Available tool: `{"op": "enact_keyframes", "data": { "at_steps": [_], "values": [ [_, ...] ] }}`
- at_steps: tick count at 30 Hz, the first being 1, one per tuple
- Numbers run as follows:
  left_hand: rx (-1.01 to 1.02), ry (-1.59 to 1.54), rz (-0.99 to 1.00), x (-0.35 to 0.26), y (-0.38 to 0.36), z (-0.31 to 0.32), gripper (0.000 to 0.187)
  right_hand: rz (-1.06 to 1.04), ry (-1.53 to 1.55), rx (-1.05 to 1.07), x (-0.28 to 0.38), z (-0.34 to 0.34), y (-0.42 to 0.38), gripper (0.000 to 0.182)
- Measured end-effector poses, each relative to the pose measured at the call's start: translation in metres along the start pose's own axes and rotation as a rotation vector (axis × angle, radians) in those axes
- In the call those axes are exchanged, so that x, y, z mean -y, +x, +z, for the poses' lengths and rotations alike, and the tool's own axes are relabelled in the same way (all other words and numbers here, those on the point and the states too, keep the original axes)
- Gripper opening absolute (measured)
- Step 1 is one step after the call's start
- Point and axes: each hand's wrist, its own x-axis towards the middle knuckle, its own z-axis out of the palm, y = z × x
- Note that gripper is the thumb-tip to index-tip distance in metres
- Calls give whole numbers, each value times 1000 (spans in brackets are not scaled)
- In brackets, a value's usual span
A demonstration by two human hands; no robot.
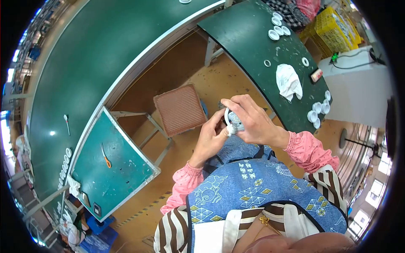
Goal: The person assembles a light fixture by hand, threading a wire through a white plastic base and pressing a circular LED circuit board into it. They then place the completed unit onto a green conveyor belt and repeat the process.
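Between my two hands, in front of my apron, is a small round white-rimmed part [235, 121] with a clear, shiny inside. My left hand [210, 137] grips its near left side, and a bit of white material shows at the thumb tip. From the right, my right hand [253, 120] has its fingers curled over the top and far edge of the same part. The fingers hide much of its rim. Below and beyond the hands stands a stool [180, 109] with a brown woven-looking seat.
To the right, a dark green table [261, 46] holds a white cloth [288, 80], loose rings [305, 62] and clusters of white round parts [318, 110]. At left, orange-handled scissors [106, 158] lie on a smaller green table [122, 185]. A yellow crate [333, 27] stands far right.
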Motion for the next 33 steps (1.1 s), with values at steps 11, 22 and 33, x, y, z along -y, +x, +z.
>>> {"op": "enact_keyframes", "data": {
  "at_steps": [11,22,33],
  "values": [
    [-226,-189,66,-34,86,48,55,-26,242,-219,-94,-54,44,32],
    [-548,-129,-16,-36,182,105,28,71,137,-345,-168,-88,77,30],
    [-503,-113,-56,-40,210,120,24,428,558,-184,-192,-106,63,20]
  ]
}}
